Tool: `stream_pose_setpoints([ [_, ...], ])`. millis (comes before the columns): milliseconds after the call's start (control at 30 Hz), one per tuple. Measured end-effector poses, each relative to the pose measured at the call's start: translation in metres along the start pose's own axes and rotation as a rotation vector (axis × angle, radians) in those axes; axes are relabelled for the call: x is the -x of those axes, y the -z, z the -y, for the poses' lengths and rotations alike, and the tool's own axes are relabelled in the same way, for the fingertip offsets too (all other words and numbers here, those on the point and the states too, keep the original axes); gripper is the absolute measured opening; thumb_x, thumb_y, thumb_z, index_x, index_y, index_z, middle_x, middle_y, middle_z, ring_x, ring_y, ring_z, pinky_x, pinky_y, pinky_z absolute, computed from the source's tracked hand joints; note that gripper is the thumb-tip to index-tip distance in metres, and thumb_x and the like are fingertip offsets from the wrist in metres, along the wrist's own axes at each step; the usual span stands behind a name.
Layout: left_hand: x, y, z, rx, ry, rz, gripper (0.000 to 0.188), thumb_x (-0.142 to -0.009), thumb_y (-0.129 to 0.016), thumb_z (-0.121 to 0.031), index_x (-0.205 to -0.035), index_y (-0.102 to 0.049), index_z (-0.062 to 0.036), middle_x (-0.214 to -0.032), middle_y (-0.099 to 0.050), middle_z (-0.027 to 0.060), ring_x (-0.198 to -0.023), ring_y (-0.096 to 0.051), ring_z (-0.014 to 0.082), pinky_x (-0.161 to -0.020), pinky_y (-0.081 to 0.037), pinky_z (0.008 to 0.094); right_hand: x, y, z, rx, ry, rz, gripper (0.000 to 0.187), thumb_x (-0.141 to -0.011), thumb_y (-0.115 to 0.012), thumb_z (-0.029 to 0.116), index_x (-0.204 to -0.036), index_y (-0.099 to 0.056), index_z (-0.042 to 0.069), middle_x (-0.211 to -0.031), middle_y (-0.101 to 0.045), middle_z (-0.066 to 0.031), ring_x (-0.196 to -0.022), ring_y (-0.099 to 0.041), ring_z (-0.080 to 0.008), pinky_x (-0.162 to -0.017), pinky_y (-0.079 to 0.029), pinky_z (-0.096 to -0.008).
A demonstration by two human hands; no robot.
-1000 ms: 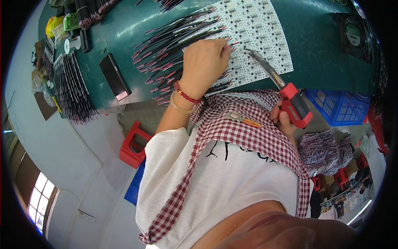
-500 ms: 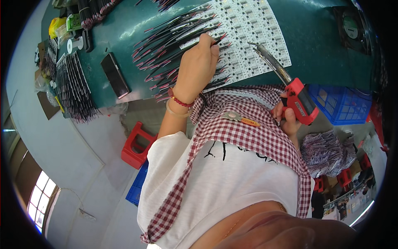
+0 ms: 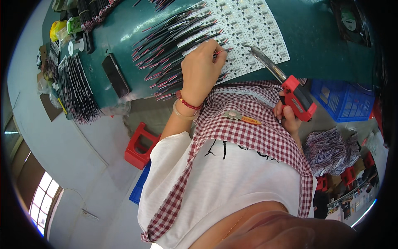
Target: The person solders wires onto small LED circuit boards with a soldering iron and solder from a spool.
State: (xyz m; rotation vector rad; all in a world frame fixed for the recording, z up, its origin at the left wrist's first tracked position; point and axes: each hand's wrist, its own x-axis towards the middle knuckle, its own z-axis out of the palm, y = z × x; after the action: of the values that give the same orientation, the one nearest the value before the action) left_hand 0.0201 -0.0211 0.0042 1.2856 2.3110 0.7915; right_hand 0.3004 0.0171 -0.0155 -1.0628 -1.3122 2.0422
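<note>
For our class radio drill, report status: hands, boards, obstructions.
Left hand pinching wire over white circuit boards. Right hand gripping soldering iron. Phone clear of both hands.

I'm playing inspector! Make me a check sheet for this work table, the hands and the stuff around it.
Surface: green table, shiny.
Work things: white circuit boards with black wires over their left part; soldering gun, tip above the boards, touching or not unclear.
Clutter: phone, white spool, yellow bag, all at left.
Hands: left hand seems to pinch a wire; right hand grips the soldering gun.
Cables: wire bundle at left edge; power cord, nothing seen.
Surroundings: red stool left, blue crate right.
</note>
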Motion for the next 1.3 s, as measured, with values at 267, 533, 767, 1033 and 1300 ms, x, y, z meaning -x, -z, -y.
stream_pose_setpoints([
  [267,-0.001,-0.003,0.001,-0.032,-0.027,0.020,0.009,-0.078,-0.067,-0.014,-0.077,-0.063,-0.0058,-0.067,-0.064,0.0084,-0.057,-0.062,0.0238,-0.053,-0.046,0.0329,-0.004,-0.003,0.003,-0.004,-0.058,0.031,0.034,-0.093,-0.054,0.017,-0.120,-0.051,-0.004,-0.072,-0.054,-0.0041,-0.059,-0.045,-0.0075,-0.055,-0.037,-0.0221],
  [533,-0.002,-0.005,0.004,-0.013,-0.059,0.020,0.009,-0.077,-0.066,-0.012,-0.075,-0.059,-0.0063,-0.068,-0.061,0.0082,-0.057,-0.059,0.0253,-0.051,-0.044,0.0344,-0.007,-0.004,0.003,0.135,-0.106,0.018,0.029,-0.092,-0.057,0.024,-0.102,-0.052,-0.003,-0.068,-0.054,-0.0054,-0.054,-0.045,-0.0089,-0.051,-0.037,-0.0230],
  [767,-0.001,-0.006,0.007,0.004,-0.100,-0.005,0.010,-0.077,-0.066,-0.011,-0.073,-0.057,-0.0080,-0.066,-0.058,0.0067,-0.055,-0.057,0.0265,-0.048,-0.043,0.0357,-0.007,-0.007,0.008,0.153,-0.115,0.027,0.028,-0.092,-0.057,0.024,-0.100,-0.053,-0.003,-0.068,-0.054,-0.0053,-0.055,-0.046,-0.0088,-0.051,-0.036,-0.0227],
  [1033,-0.003,-0.003,0.005,-0.008,-0.037,0.047,0.009,-0.077,-0.066,-0.011,-0.077,-0.062,-0.0043,-0.071,-0.063,0.0102,-0.060,-0.061,0.0249,-0.055,-0.046,0.0330,-0.004,-0.009,0.009,0.131,-0.084,0.005,0.034,-0.092,-0.056,0.020,-0.115,-0.050,-0.005,-0.068,-0.053,-0.0067,-0.055,-0.046,-0.0101,-0.051,-0.037,-0.0234],
  [1300,-0.003,-0.002,0.006,0.000,-0.043,0.054,0.008,-0.078,-0.066,-0.012,-0.079,-0.063,-0.0040,-0.072,-0.064,0.0110,-0.059,-0.061,0.0247,-0.054,-0.046,0.0330,-0.003,-0.007,0.009,0.082,-0.076,-0.014,0.033,-0.092,-0.056,0.020,-0.113,-0.050,-0.004,-0.067,-0.052,-0.0063,-0.054,-0.046,-0.0109,-0.051,-0.038,-0.0244],
])
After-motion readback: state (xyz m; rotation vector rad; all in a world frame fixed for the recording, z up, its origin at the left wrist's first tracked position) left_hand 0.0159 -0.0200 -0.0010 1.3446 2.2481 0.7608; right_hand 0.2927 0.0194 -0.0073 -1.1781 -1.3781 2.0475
